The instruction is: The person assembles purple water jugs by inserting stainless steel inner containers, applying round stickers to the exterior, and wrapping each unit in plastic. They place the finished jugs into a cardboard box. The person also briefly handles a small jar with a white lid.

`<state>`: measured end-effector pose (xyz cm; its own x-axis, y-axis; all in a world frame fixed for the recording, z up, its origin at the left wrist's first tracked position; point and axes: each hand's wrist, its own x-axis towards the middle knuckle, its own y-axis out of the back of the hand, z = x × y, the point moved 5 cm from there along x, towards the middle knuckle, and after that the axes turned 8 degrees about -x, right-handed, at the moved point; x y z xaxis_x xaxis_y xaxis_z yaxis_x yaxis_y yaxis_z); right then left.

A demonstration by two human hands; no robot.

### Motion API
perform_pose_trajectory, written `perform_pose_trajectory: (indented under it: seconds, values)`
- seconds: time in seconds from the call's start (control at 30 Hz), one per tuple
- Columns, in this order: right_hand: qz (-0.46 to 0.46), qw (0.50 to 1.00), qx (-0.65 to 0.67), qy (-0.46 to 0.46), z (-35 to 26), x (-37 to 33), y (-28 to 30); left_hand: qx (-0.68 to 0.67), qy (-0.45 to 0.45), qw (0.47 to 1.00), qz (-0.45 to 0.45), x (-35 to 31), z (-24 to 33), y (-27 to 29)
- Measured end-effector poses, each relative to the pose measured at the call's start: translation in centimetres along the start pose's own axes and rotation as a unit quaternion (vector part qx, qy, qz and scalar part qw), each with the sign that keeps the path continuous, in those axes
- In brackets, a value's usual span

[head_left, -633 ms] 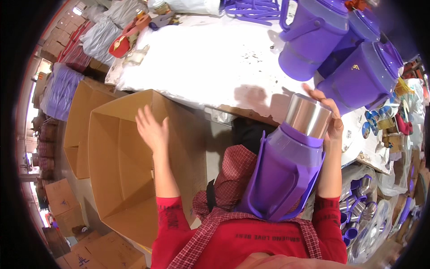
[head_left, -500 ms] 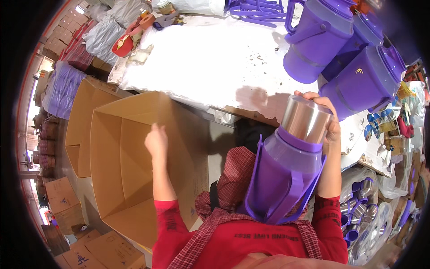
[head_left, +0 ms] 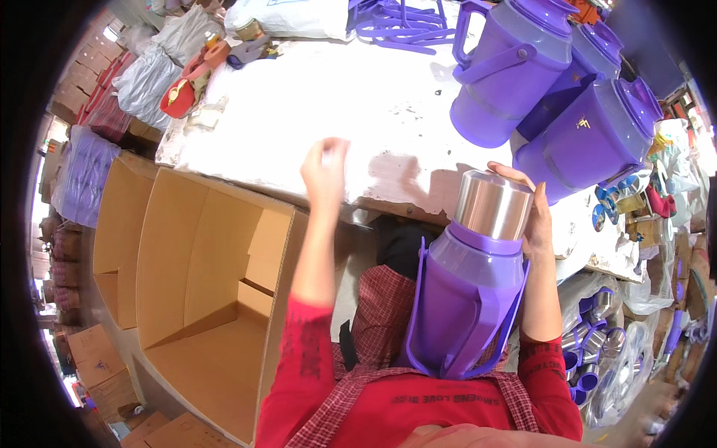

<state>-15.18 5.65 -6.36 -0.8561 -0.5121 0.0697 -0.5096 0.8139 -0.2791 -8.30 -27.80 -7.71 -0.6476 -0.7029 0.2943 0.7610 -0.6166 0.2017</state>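
A purple vacuum flask (head_left: 478, 284) with a side handle stands against my lap, tilted slightly, with a shiny steel cup lid (head_left: 494, 205) on top. My right hand (head_left: 534, 213) is wrapped round the far right side of that lid, its fingers partly hidden behind the steel. My left hand (head_left: 326, 170) is raised over the near edge of the white-covered table (head_left: 299, 97), apart from the flask. Its fingers are curled in, slightly blurred at the tips, and whatever they hold, if anything, is hidden.
Several large purple jugs (head_left: 515, 71) stand at the table's right. Purple strap-like handles (head_left: 403, 26) lie at the back, beside a red tape dispenser (head_left: 178, 97). An open cardboard box (head_left: 202, 261) stands to my left. Steel-and-purple cups (head_left: 594, 343) in plastic lie at the lower right.
My left hand has moved up and right, from over the open box to the table's edge. The flask stays in my right hand's hold. The whole view has shifted a little.
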Motion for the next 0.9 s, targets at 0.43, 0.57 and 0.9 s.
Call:
perform_pose_trajectory:
  seconds: [0.43,0.57,0.9]
  values:
    - [0.111,0.939,0.306,-0.109,9.3,-2.4,4.3,-0.173,-0.026,0.941,-0.289,-0.9,-0.6,-12.2]
    - [0.091,0.903,0.399,-0.130,10.8,-1.5,3.3,-0.130,0.170,0.928,-0.307,-9.6,2.6,-14.4]
    - [0.128,0.982,-0.141,-0.002,4.1,-14.0,5.4,-0.470,0.284,0.723,-0.419,-13.0,0.8,-2.7]
